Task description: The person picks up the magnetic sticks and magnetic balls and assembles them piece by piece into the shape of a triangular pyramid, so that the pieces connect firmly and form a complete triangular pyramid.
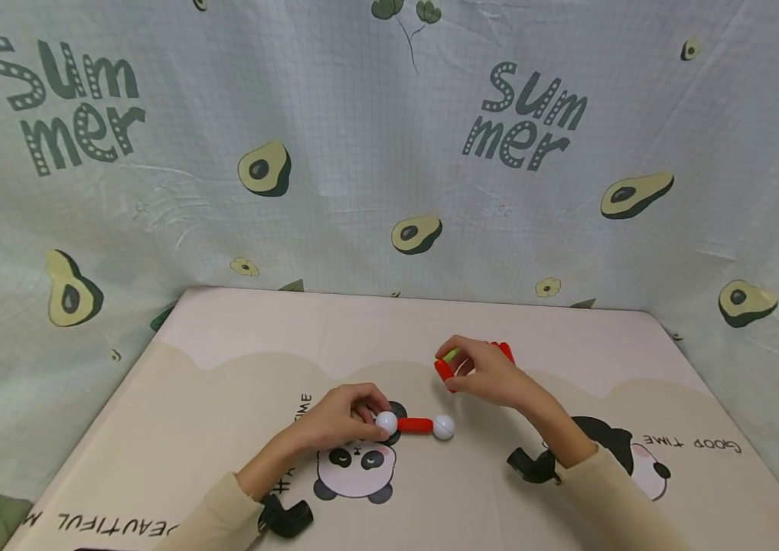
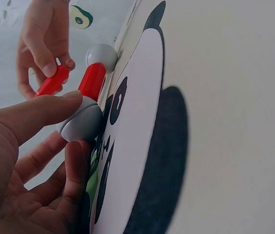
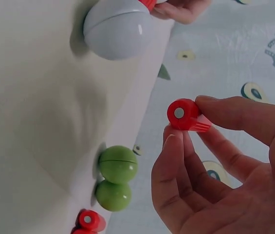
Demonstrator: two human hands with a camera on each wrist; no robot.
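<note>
The left hand pinches a white ball, which a red rod joins to a second white ball over the panda-printed cover; the right hand pinches a loose red rod near two green balls.

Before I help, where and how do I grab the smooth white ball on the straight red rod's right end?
Best pinch the white ball across its round sides, probably from the right: the red rod joins its left, and the left hand grips the other white ball.

Rods are red; balls white or green; the cloth avocado-patterned.
</note>
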